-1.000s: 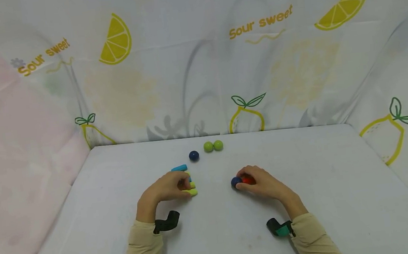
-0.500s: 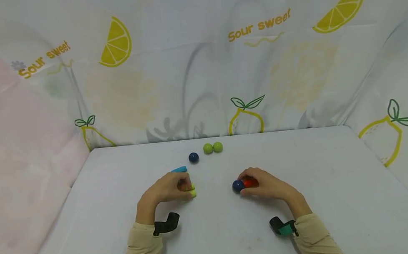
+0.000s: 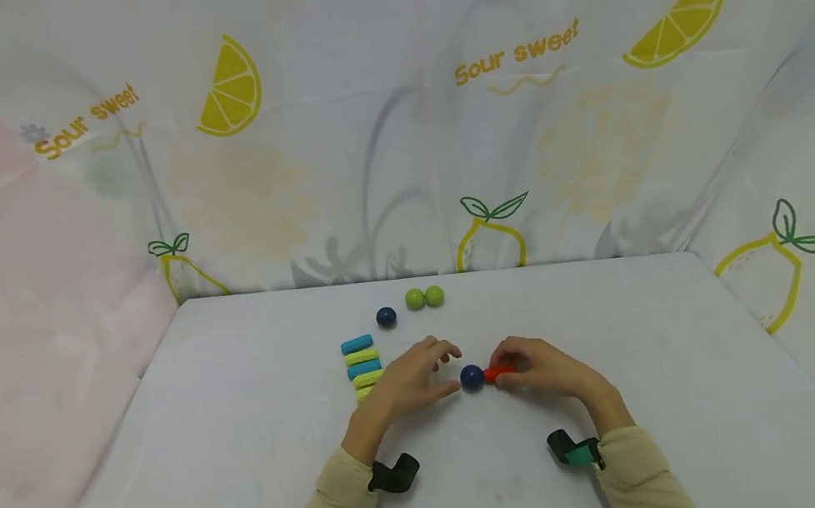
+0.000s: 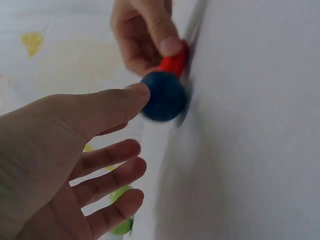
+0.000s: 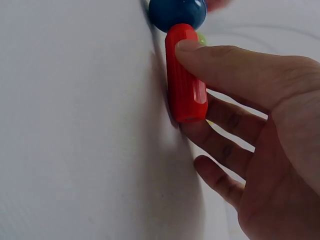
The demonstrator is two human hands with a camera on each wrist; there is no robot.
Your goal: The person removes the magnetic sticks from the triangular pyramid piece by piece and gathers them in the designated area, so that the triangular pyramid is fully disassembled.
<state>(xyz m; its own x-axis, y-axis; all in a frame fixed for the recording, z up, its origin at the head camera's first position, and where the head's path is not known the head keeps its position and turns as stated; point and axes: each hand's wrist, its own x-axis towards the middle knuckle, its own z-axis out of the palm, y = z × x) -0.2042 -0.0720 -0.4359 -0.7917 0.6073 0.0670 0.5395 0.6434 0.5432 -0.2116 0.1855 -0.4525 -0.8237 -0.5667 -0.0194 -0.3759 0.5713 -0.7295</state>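
Note:
My right hand (image 3: 545, 368) pinches a short red ribbed rod (image 5: 182, 75) between thumb and fingers, low over the white table. At the rod's far end sits a dark blue ball (image 3: 471, 377), which touches it. Close to the ball's left side is my left hand (image 3: 414, 379), its thumb and fingers spread apart with nothing gripped. In the left wrist view the left thumb overlaps the blue ball (image 4: 164, 96); whether it touches, I cannot tell. Blue and yellow rods (image 3: 363, 368) lie in a column just left of the left hand, partly hidden by it.
Behind the hands on the table (image 3: 611, 315) are another dark blue ball (image 3: 386, 317) and two green balls (image 3: 424, 297) side by side. A white cloth with lemon prints (image 3: 397, 163) hangs along the table's back edge.
My left hand has left the column of blue and yellow rods and moved right, to beside the blue ball, its fingers opening. My right hand still holds the red rod, shifted slightly right.

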